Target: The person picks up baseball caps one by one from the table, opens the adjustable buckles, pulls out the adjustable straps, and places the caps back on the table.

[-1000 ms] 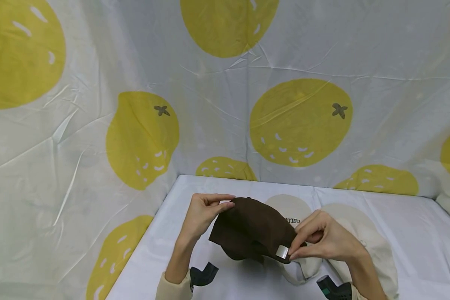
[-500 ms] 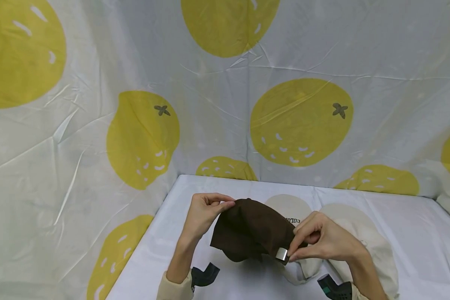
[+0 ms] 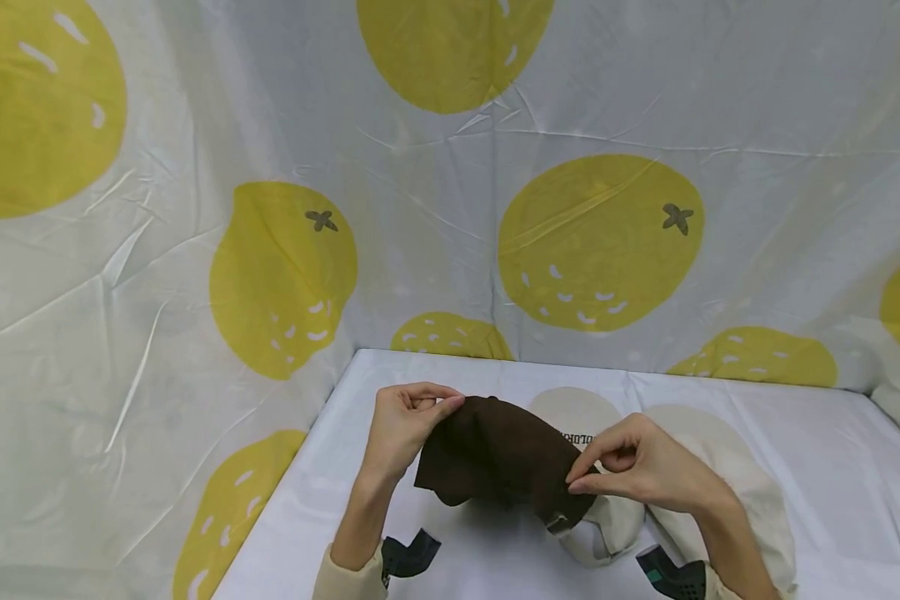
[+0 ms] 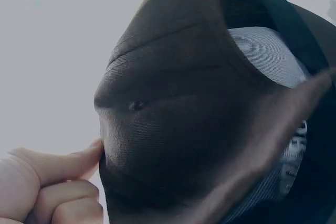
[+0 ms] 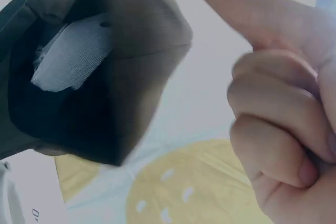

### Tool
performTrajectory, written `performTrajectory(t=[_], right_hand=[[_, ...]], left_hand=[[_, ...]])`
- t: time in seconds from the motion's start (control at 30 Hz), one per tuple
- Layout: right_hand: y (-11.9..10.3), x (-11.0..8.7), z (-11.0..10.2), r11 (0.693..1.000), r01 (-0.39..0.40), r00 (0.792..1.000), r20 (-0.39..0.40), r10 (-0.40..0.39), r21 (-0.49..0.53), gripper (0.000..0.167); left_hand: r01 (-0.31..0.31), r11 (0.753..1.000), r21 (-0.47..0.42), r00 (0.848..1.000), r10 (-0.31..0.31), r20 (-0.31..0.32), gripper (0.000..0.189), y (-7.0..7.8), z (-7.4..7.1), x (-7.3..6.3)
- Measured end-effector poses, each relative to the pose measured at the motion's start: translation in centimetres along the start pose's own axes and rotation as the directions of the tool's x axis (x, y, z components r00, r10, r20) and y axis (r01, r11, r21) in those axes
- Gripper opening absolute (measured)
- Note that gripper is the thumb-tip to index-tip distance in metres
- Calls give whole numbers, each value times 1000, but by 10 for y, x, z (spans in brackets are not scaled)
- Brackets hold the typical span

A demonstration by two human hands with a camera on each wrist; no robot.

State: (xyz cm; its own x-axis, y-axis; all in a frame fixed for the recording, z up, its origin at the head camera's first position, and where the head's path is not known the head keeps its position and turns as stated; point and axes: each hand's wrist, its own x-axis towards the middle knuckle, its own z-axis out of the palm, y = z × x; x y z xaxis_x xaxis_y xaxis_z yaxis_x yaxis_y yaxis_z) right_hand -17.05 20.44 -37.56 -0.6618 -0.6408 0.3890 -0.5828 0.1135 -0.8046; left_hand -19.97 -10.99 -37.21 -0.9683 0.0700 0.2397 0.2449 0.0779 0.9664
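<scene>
A dark brown cap (image 3: 498,454) hangs tilted over the white table, with a metal strap buckle (image 3: 558,523) at its lower right. My left hand (image 3: 405,433) pinches its upper left edge between thumb and fingers. In the left wrist view the crown of the brown cap (image 4: 173,98) shows seams and an eyelet, and the left hand (image 4: 58,187) has its thumb against the edge. My right hand (image 3: 648,467) has thumb and index fingertips together at the cap's right edge, above the buckle. In the right wrist view, the right hand's (image 5: 283,93) other fingers are curled.
Two cream caps lie behind and right of my hands: a lettered cap (image 3: 570,408) and a second cream cap (image 3: 757,500), partly hidden by the right arm. The white table (image 3: 855,492) meets a lemon-print curtain (image 3: 420,208) at back and left.
My right hand has shifted slightly up and left along the cap's edge, off the buckle. The buckle end now droops lower, below the fingers. The left hand keeps its pinch, barely moved.
</scene>
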Motion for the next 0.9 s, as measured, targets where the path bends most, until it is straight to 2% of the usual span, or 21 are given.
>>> performTrajectory(t=[0.13,0.27,0.47,0.57,0.63,0.9], right_hand=[[-4,9,17,998,-65,984,-169,61,-23,16],[-5,26,43,990,-142,940,-314,132,-9,25],[-4,41,68,986,-167,873,-461,156,16,23],[-3,43,70,986,-169,850,-504,151,12,20],[-2,43,70,986,-163,843,-517,148,15,18],[7,42,66,983,-170,841,-510,178,63,13]], left_hand=[[0,1000,11,999,-1,44,11,3,0,-3],[-13,999,51,998,9,63,10,6,1,-6],[-28,998,65,998,24,65,7,10,1,-7],[-36,998,59,997,32,64,6,11,0,-7],[-38,997,62,997,35,63,6,11,1,-7],[-41,998,53,997,37,71,6,12,2,-8]])
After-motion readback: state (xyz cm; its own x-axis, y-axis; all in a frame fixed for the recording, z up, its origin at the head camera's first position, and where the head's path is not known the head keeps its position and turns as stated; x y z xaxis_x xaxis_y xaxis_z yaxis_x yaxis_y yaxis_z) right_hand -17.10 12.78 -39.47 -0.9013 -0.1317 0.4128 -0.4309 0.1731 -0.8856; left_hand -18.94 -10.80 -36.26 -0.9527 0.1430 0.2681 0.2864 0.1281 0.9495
